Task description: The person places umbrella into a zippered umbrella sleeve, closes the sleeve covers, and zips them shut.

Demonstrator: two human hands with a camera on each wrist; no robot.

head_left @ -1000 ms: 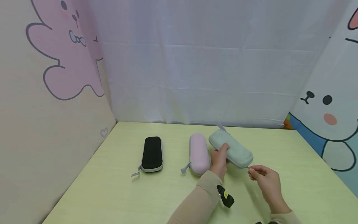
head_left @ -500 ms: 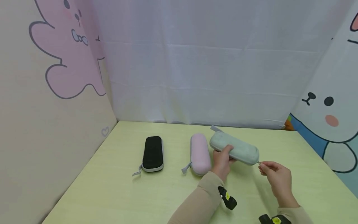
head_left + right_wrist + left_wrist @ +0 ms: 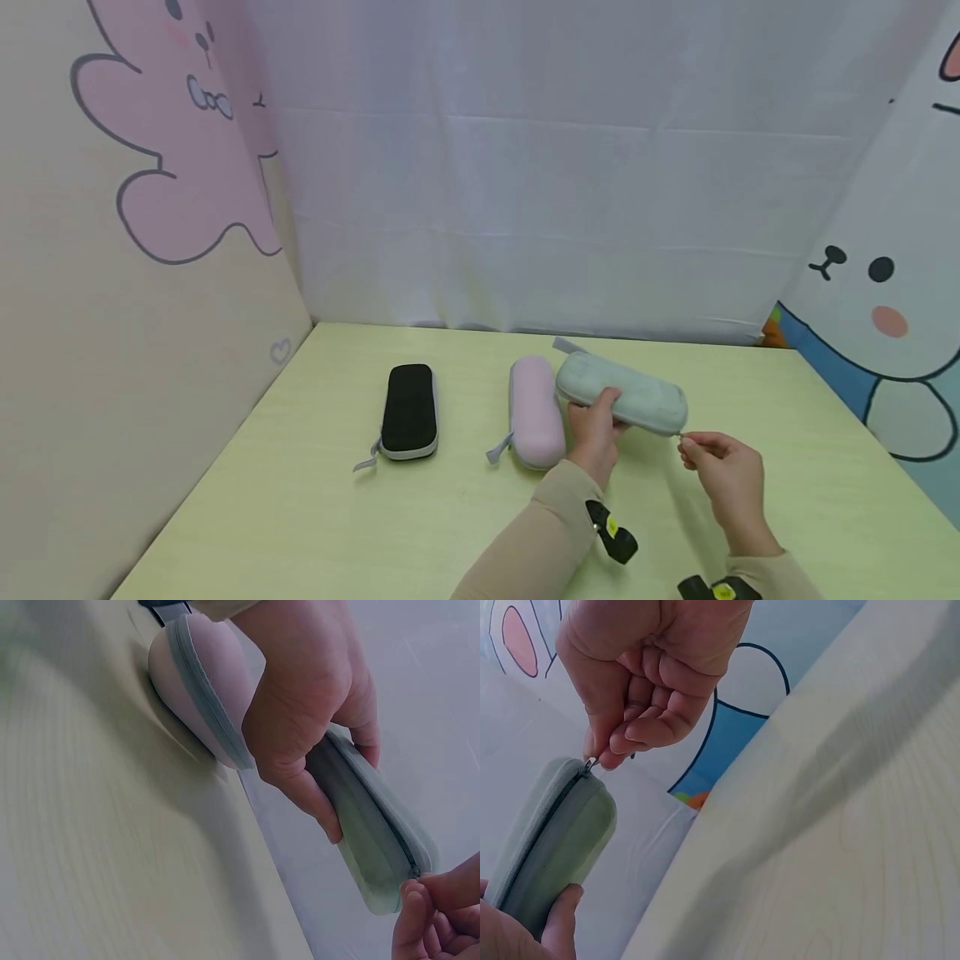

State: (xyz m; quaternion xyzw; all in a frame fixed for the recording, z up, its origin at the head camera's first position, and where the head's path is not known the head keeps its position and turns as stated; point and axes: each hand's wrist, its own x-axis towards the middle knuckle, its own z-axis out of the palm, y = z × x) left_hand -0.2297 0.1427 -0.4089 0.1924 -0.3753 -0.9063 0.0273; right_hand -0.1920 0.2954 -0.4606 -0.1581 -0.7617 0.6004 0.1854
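Note:
A mint-green zippered case (image 3: 630,393) is held above the table, tilted with its right end lower. My left hand (image 3: 595,433) grips it from the near side, thumb on top and fingers underneath. At its right end my right hand (image 3: 726,479) pinches the small metal zipper pull (image 3: 591,763) between thumb and fingertips. The zipper line (image 3: 375,799) runs along the case's side, and the slider sits at the pinched end. A grey fabric tab (image 3: 570,345) sticks out from the far left end. Just left of my left hand lies a pink case (image 3: 536,412).
A black case (image 3: 410,411) with a grey zipper edge and strap lies farther left on the pale yellow-green table (image 3: 300,508). A white curtain (image 3: 525,183) hangs behind the table. Cartoon-printed walls (image 3: 187,167) stand at both sides.
The mint-green case has swung to lie flatter, its right end rising. My right hand moved right and up with the zipper pull, then slightly back left. My left hand keeps its grip.

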